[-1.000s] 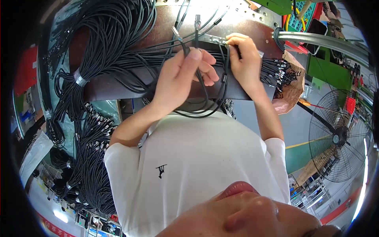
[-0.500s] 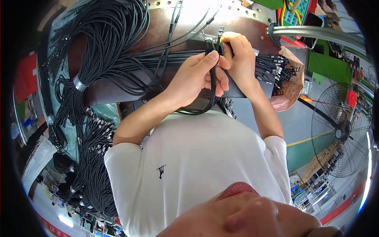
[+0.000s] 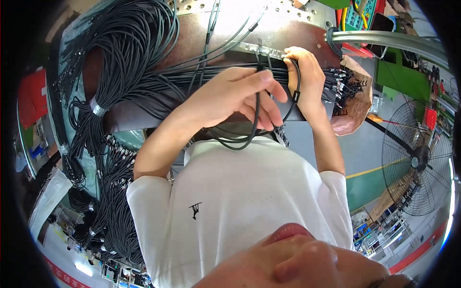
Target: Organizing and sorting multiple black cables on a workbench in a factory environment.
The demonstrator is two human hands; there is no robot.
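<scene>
My right hand [image 3: 307, 77] pinches the end of a black cable [image 3: 297, 86] beside a slotted metal strip [image 3: 247, 47] on the bench. From that hand the cable curves down toward my shirt in a loop. My left hand [image 3: 240, 98] is open, with its fingers loosely spread beside the hanging cable loop [image 3: 240, 140]. Other black cable ends sit upright at the strip, just beyond my left fingertips. Part of the loop is hidden behind my left hand.
A thick black cable bundle [image 3: 129, 41], bound with a silver tie [image 3: 97, 106], covers the left side. Cable ends with connectors [image 3: 338, 81] lie right, by brown paper [image 3: 362, 98]. A metal tube [image 3: 384, 37] and a fan [image 3: 418, 158] stand further right.
My right hand has moved right along the strip with a cable end. My left fingers have loosened and spread from the cables they were closed around.
</scene>
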